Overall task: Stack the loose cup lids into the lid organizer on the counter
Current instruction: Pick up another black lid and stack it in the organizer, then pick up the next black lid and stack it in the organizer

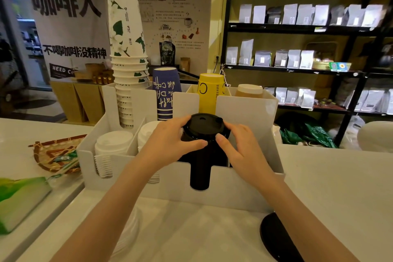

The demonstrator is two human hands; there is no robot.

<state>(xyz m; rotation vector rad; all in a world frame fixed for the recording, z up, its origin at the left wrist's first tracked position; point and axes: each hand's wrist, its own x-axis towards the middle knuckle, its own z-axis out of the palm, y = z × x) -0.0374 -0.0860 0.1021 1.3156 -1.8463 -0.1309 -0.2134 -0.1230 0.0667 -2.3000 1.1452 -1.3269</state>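
A white lid organizer [244,187] stands on the counter in front of me. Both hands hold a stack of black lids [203,126] over its front right compartment. My left hand [170,140] grips the stack's left side, and my right hand [236,142] its right side. More black lids [200,174] show through the slot in the front wall below. White lids [113,141] fill the front left compartment, with another white stack [148,132] beside it. A loose black lid [274,234] lies on the counter under my right forearm. Loose white lids [127,229] lie at the lower left.
Upside-down cup stacks fill the organizer's rear slots: white [127,49], blue [167,91], yellow [210,91] and brown [248,90]. A woven basket [53,151] and a green packet [19,200] lie to the left. Shelves [297,27] of bags stand behind.
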